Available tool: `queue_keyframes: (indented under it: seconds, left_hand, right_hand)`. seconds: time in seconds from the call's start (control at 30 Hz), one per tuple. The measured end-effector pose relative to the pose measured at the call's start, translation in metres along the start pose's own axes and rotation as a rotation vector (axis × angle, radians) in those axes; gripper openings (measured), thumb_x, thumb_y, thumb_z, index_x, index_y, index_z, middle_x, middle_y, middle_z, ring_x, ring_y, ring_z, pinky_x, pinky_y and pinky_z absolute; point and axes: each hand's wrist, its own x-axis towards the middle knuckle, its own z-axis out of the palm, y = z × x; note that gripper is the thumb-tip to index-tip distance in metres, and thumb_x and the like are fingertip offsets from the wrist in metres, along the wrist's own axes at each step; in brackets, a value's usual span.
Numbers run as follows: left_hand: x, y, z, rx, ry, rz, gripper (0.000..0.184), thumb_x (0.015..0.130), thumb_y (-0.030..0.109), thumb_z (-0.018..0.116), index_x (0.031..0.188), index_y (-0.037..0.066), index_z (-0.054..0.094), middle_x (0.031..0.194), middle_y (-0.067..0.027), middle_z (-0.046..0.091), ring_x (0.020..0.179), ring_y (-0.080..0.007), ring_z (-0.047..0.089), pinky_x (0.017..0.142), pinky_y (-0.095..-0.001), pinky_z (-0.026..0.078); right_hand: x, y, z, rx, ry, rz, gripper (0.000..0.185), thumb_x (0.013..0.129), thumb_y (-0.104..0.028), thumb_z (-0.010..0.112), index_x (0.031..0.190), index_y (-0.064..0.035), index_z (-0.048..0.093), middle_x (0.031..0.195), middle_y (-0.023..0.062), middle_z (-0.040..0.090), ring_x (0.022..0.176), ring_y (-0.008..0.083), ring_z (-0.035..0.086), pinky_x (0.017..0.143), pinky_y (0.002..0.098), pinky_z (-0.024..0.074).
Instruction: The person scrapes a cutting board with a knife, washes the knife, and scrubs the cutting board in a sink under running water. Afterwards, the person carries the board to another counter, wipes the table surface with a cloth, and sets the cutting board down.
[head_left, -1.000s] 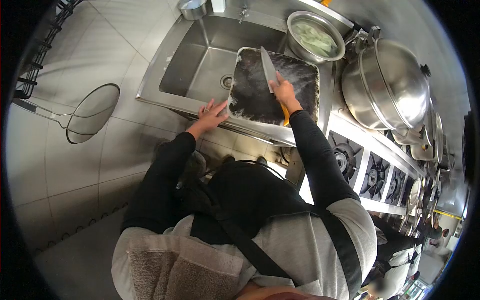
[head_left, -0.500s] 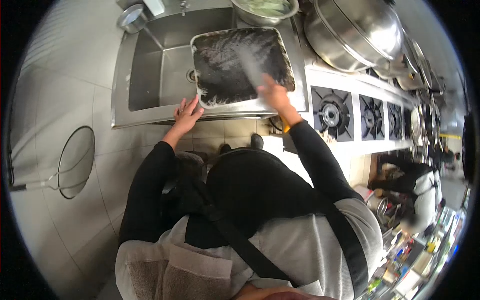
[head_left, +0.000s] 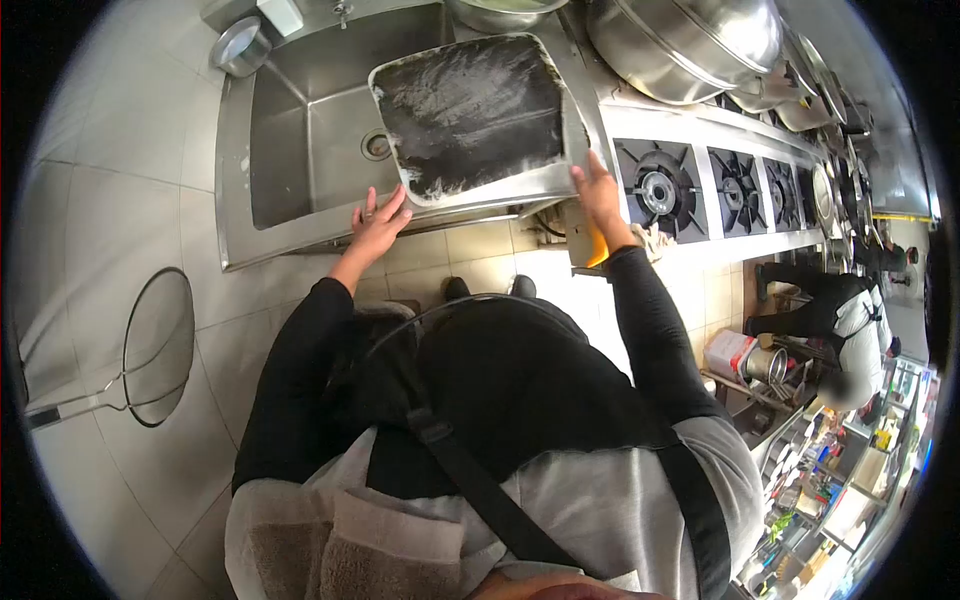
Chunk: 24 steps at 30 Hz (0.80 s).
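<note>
A dark, rectangular tray [head_left: 475,115] with a pale, worn rim and whitish smears lies tilted across the right side of the steel sink [head_left: 285,215]. My left hand [head_left: 378,228] has its fingers spread, with the fingertips at the tray's near left corner. Just off the tray's near right corner is my right hand [head_left: 602,200], fingers closed. A pale, flat strip runs from it along the tray's right edge; its kind is not clear. Something yellow [head_left: 597,245] shows at my right wrist.
Gas burners [head_left: 657,190] line the counter to the right, with a large steel pot [head_left: 690,45] behind them. A steel bowl [head_left: 505,15] stands behind the tray. On the left is a wire strainer [head_left: 158,345]. Another person [head_left: 855,325] bends over farther right.
My right hand has moved right, from above the tray to beside its corner. The blurred pale thing over the tray is gone from there. The tray sits at a steeper angle.
</note>
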Motion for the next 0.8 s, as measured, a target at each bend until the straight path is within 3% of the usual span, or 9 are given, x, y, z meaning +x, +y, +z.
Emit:
queue_keyframes:
  seconds: [0.17,0.3,0.37,0.4,0.57,0.63,0.7,0.77,0.8]
  left_hand:
    - [-0.003,0.004,0.000,0.058,-0.009,0.007,0.067,0.100,0.057,0.044,0.158,0.030,0.026,0.164,0.0117,0.022,0.154,-0.0265,-0.003,0.118,-0.0522,-0.008]
    - [0.001,-0.004,0.002,0.055,-0.003,0.033,0.069,0.098,0.058,0.047,0.158,0.030,0.026,0.164,0.0122,0.021,0.154,-0.0265,-0.003,0.118,-0.0508,-0.007]
    - [-0.001,-0.005,0.004,0.044,0.010,0.033,0.070,0.098,0.058,0.048,0.158,0.029,0.026,0.165,0.0117,0.021,0.154,-0.0265,-0.003,0.118,-0.0502,-0.008]
    - [-0.001,-0.003,0.004,0.044,0.010,0.031,0.070,0.097,0.058,0.048,0.158,0.029,0.026,0.165,0.0116,0.021,0.154,-0.0267,-0.003,0.118,-0.0501,-0.008]
    - [-0.003,0.001,0.000,0.059,-0.007,0.035,0.070,0.097,0.058,0.049,0.157,0.029,0.028,0.165,0.0104,0.021,0.154,-0.0276,-0.004,0.117,-0.0502,-0.009]
    - [-0.002,-0.003,-0.001,0.042,-0.014,0.053,0.070,0.097,0.057,0.049,0.157,0.029,0.028,0.165,0.0098,0.021,0.154,-0.0280,-0.004,0.117,-0.0508,-0.009]
    - [-0.003,-0.003,0.000,0.047,-0.028,0.060,0.070,0.097,0.057,0.050,0.157,0.029,0.028,0.165,0.0092,0.020,0.154,-0.0283,-0.004,0.117,-0.0514,-0.009]
    - [-0.005,0.002,-0.004,0.067,-0.033,0.048,0.069,0.097,0.056,0.050,0.157,0.029,0.029,0.166,0.0085,0.019,0.154,-0.0285,-0.004,0.117,-0.0519,-0.010]
    - [-0.009,0.002,-0.003,0.080,-0.035,0.055,0.069,0.097,0.056,0.050,0.157,0.029,0.029,0.166,0.0084,0.019,0.154,-0.0287,-0.004,0.117,-0.0518,-0.009]
  right_hand:
    - [-0.034,-0.073,0.093,-0.244,-0.214,-0.076,0.068,0.098,-0.049,0.053,0.156,-0.0267,0.025,0.105,0.0293,0.068,0.100,0.0431,0.067,0.089,0.0505,0.0531]
    - [-0.033,-0.069,0.053,-0.204,-0.247,-0.093,0.064,0.098,-0.050,0.052,0.152,-0.0220,0.035,0.107,0.0266,0.069,0.102,0.0427,0.067,0.090,0.0486,0.0530]
    - [-0.031,-0.020,0.007,-0.054,-0.070,0.028,0.061,0.098,-0.044,0.054,0.151,-0.0183,0.040,0.108,0.0244,0.070,0.100,0.0393,0.069,0.086,0.0431,0.0556]
    - [-0.040,0.012,-0.002,0.093,0.131,-0.127,0.060,0.097,-0.039,0.059,0.150,-0.0180,0.040,0.108,0.0246,0.070,0.097,0.0384,0.070,0.081,0.0427,0.0571]
    - [-0.104,-0.042,0.046,-0.193,-0.126,0.058,0.068,0.093,-0.041,0.064,0.152,-0.0227,0.035,0.096,0.0279,0.069,0.087,0.0473,0.067,0.080,0.0541,0.0543]
    - [-0.100,-0.055,0.039,-0.133,-0.148,0.038,0.063,0.094,-0.041,0.063,0.150,-0.0230,0.040,0.103,0.0292,0.068,0.096,0.0481,0.065,0.085,0.0533,0.0532]
    - [-0.084,-0.015,0.024,0.006,-0.019,-0.147,0.060,0.095,-0.038,0.063,0.147,-0.0174,0.045,0.113,0.0297,0.066,0.106,0.0438,0.065,0.091,0.0475,0.0532]
    - [-0.070,0.009,-0.002,0.238,0.083,0.059,0.062,0.095,-0.036,0.066,0.145,-0.0046,0.047,0.122,0.0260,0.065,0.112,0.0307,0.067,0.093,0.0383,0.0525]
    - [-0.071,0.006,-0.002,0.172,0.052,0.048,0.063,0.095,-0.037,0.065,0.147,-0.0074,0.044,0.119,0.0265,0.066,0.110,0.0337,0.068,0.093,0.0399,0.0529]
